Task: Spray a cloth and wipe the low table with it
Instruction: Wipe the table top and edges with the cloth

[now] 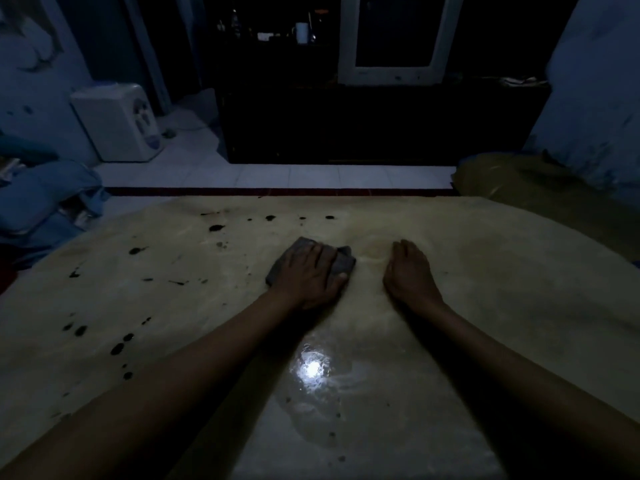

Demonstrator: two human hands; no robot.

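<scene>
**Cloth pressed to the low table mid-wipe**

While the wiping appears to be under way, dark spots [117,348] are left scattered toward the left edge of the low table [519,306], from the near side up to the far edge, so that side is judged not yet cleaned. Nearer the middle, the grey cloth [341,263] is kept bunched and flat against the tabletop, a little closer to the far edge than to the near one. It is covered by the left hand [308,275], laid palm down with fingers spread and nearly straight, the thumb resting along the cloth's right side; the cloth is pressed rather than clutched, presumably so that it can be slid across the surface. Just beside it, apart from the cloth, the right hand [410,271] is set on bare tabletop with relaxed, straight fingers, holding nothing, probably as a brace. A wet sheen [313,368] is seen toward the near edge. No spray bottle can be made out.
</scene>
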